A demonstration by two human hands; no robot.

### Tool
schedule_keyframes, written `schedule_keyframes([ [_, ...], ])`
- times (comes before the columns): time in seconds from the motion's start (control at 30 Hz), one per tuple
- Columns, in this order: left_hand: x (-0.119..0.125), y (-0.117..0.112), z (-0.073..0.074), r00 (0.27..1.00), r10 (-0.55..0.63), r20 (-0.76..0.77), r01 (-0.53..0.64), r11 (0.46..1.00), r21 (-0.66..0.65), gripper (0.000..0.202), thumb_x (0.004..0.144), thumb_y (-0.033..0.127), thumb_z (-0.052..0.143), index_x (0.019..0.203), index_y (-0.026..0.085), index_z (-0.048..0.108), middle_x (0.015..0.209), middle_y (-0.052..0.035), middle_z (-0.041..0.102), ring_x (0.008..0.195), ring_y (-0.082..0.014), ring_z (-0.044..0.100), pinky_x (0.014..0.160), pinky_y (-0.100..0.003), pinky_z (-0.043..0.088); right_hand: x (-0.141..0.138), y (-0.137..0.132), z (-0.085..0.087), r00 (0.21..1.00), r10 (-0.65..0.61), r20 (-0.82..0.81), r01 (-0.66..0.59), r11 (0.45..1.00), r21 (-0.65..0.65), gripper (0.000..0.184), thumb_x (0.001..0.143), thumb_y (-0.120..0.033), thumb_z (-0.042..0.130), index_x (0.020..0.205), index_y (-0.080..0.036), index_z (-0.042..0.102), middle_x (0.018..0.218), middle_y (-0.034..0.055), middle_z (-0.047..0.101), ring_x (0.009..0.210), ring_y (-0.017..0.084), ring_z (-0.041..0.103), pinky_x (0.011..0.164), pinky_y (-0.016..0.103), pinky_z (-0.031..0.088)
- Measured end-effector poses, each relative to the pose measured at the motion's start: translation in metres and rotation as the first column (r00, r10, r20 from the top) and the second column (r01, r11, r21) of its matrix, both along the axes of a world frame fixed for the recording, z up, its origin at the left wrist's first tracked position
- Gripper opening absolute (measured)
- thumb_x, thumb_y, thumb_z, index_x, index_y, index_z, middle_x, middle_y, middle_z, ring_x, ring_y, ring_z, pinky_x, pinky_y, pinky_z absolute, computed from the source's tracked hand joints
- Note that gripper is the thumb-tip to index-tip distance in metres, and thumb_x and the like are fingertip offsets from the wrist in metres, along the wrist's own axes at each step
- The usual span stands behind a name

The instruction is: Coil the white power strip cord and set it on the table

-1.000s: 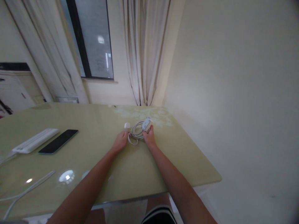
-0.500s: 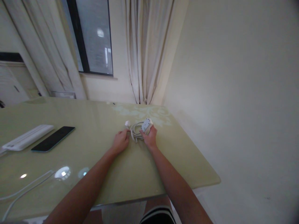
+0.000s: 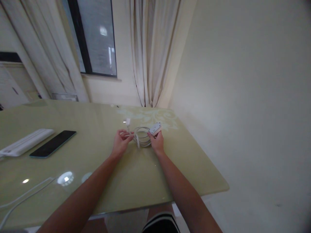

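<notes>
A coiled white cable (image 3: 141,137) lies on the green glass table (image 3: 102,181) between my hands. My right hand (image 3: 157,142) is closed on the small white socket block (image 3: 155,129) at one end of the cable. My left hand (image 3: 120,141) pinches the cable near its other end. The white plug (image 3: 126,121) sticks out just beyond the left hand's fingers, toward the window.
A black phone (image 3: 52,143) and a long white power strip (image 3: 25,142) lie at the left of the table. Another white cord (image 3: 21,199) runs along the near left edge. A wall stands close on the right, curtains and a window behind.
My left hand has lifted and pulled the plug end of the cable away from the coil, toward the window. My right hand has raised the socket block slightly.
</notes>
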State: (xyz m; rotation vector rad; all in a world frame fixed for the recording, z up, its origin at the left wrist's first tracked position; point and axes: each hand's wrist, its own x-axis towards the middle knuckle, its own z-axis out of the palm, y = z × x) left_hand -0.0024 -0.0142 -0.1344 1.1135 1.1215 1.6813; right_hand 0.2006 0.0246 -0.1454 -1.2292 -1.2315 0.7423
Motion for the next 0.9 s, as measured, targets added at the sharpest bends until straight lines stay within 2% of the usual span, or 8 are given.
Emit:
schedule_keyframes([
  [0.17, 0.002, -0.003, -0.001, 0.993, 0.044, 0.11, -0.036, 0.997, -0.069, 0.071, 0.059, 0.054, 0.094, 0.111, 0.02, 0.062, 0.103, -0.0087, 0.078, 0.093, -0.0245, 0.076, 0.087, -0.044, 0.062, -0.003, -0.002, 0.004, 1.0, -0.008, -0.027, 0.008, 1.0, 0.016, 0.048, 0.066, -0.042, 0.091, 0.1, -0.025, 0.063, 0.098, 0.0064, 0.076, 0.088, 0.024, 0.069, 0.082, 0.034, 0.053],
  [0.27, -0.001, -0.001, -0.004, 0.985, 0.097, 0.141, -0.083, 0.991, -0.104, 0.066, 0.06, 0.058, 0.091, 0.106, 0.02, 0.065, 0.098, -0.0058, 0.075, 0.09, -0.0223, 0.075, 0.082, -0.039, 0.062, -0.002, -0.004, 0.008, 0.99, 0.042, -0.136, -0.037, 0.999, 0.035, 0.062, 0.066, -0.043, 0.091, 0.117, -0.024, 0.061, 0.105, 0.0057, 0.074, 0.093, 0.022, 0.069, 0.084, 0.033, 0.054],
  [0.37, -0.011, 0.002, -0.004, 0.979, 0.145, 0.14, -0.126, 0.983, -0.135, 0.063, 0.064, 0.064, 0.086, 0.103, 0.02, 0.063, 0.096, -0.0052, 0.073, 0.088, -0.0206, 0.074, 0.078, -0.035, 0.06, 0.001, -0.005, 0.011, 0.972, 0.106, -0.21, -0.089, 0.992, 0.087, 0.081, 0.074, -0.045, 0.084, 0.144, -0.023, 0.049, 0.108, 0.005, 0.072, 0.091, 0.021, 0.069, 0.083, 0.032, 0.055],
  [0.5, -0.021, 0.002, 0.003, 0.991, 0.106, 0.083, -0.09, 0.98, -0.177, 0.066, 0.077, 0.079, 0.066, 0.1, 0.017, 0.066, 0.1, -0.0118, 0.074, 0.087, -0.0222, 0.074, 0.072, -0.033, 0.06, 0.005, -0.005, 0.009, 0.993, 0.074, -0.09, -0.063, 0.991, 0.119, 0.067, 0.082, -0.041, 0.076, 0.143, -0.023, 0.054, 0.106, 0.0042, 0.071, 0.091, 0.021, 0.067, 0.088, 0.033, 0.053],
  [0.57, -0.021, 0.0, 0.007, 0.998, 0.051, 0.032, -0.044, 0.982, -0.186, 0.064, 0.073, 0.073, 0.076, 0.101, 0.016, 0.068, 0.103, -0.0129, 0.075, 0.086, -0.0228, 0.073, 0.069, -0.031, 0.059, 0.006, -0.004, 0.006, 0.999, 0.023, -0.032, -0.019, 0.993, 0.12, 0.058, 0.083, -0.041, 0.075, 0.136, -0.022, 0.06, 0.11, 0.0059, 0.071, 0.098, 0.023, 0.067, 0.094, 0.035, 0.052],
  [0.67, -0.016, -0.004, 0.009, 1.0, 0.012, -0.02, -0.015, 0.982, -0.188, 0.061, 0.064, 0.052, 0.092, 0.108, 0.017, 0.068, 0.107, -0.0099, 0.074, 0.083, -0.021, 0.073, 0.069, -0.031, 0.06, 0.007, -0.001, 0.001, 1.0, -0.009, 0.02, 0.007, 0.993, 0.114, 0.056, 0.083, -0.043, 0.077, 0.132, -0.02, 0.062, 0.119, 0.0099, 0.07, 0.112, 0.026, 0.065, 0.103, 0.039, 0.049],
  [0.77, -0.012, -0.005, 0.007, 0.998, 0.055, -0.017, -0.057, 0.981, -0.187, 0.047, 0.076, 0.043, 0.085, 0.11, 0.019, 0.064, 0.105, -0.0063, 0.07, 0.077, -0.0175, 0.073, 0.072, -0.034, 0.063, 0.005, 0.002, -0.003, 1.0, -0.008, 0.017, 0.007, 0.995, 0.103, 0.06, 0.079, -0.046, 0.081, 0.13, -0.019, 0.063, 0.125, 0.0131, 0.069, 0.119, 0.028, 0.064, 0.108, 0.042, 0.048],
  [0.9, -0.013, -0.003, 0.002, 0.988, 0.154, -0.008, -0.152, 0.967, -0.203, 0.025, 0.086, 0.037, 0.075, 0.093, 0.019, 0.059, 0.095, -0.0051, 0.068, 0.071, -0.0177, 0.073, 0.071, -0.037, 0.065, 0.003, 0.0, -0.001, 0.998, -0.033, 0.049, 0.027, 0.992, 0.127, 0.068, 0.077, -0.044, 0.083, 0.135, -0.017, 0.061, 0.137, 0.0179, 0.063, 0.129, 0.032, 0.058, 0.116, 0.047, 0.042],
])
